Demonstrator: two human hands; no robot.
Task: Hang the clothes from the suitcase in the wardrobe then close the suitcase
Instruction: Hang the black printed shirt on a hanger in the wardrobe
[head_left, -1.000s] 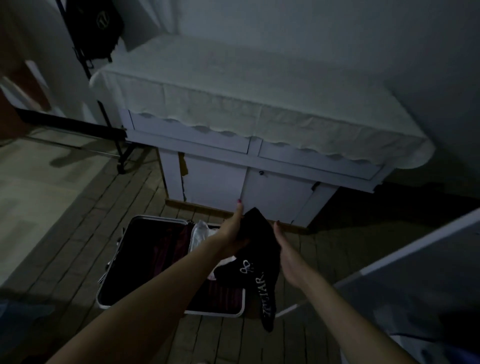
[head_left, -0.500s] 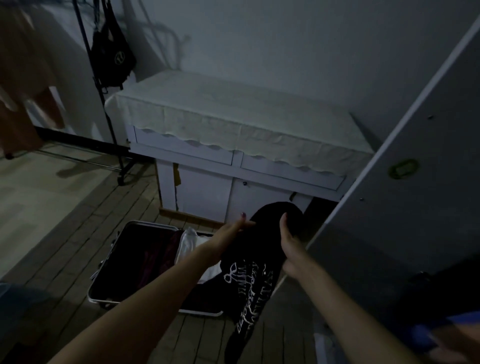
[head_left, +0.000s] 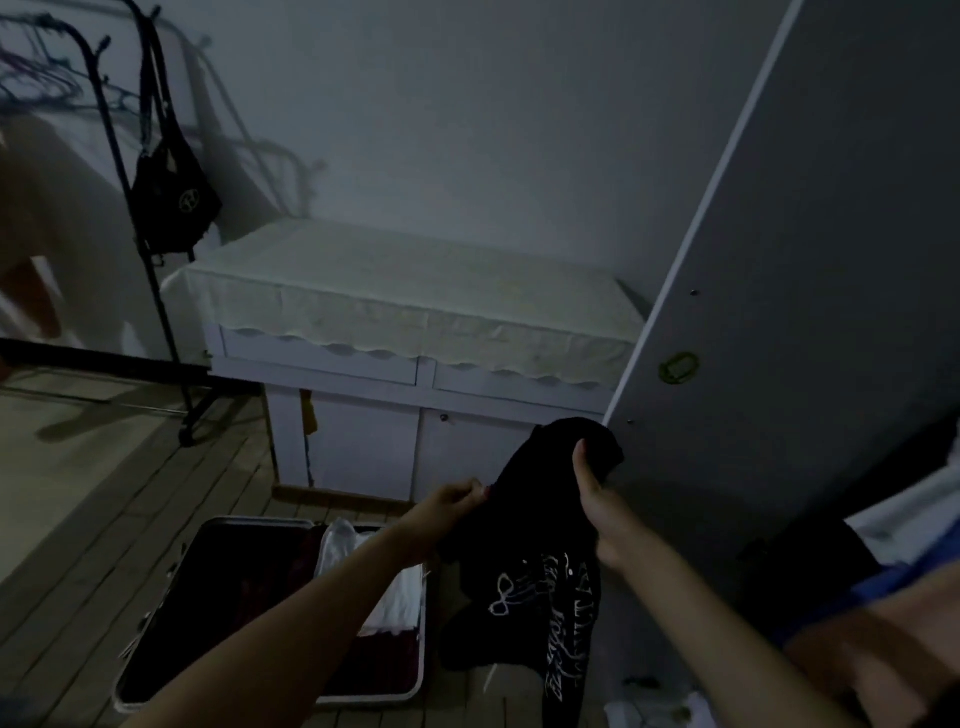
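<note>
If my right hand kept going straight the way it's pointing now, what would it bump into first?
Most likely the open wardrobe door. The right hand grips the black garment and points up and forward, with the door's white edge just beyond its thumb. Depth is hard to judge, so it might slip past toward the white cabinet.

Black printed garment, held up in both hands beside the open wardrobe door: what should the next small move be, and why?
Probably carry the black garment rightward past the wardrobe door: the left hand and right hand grip it clear of the open suitcase, unhung.
</note>
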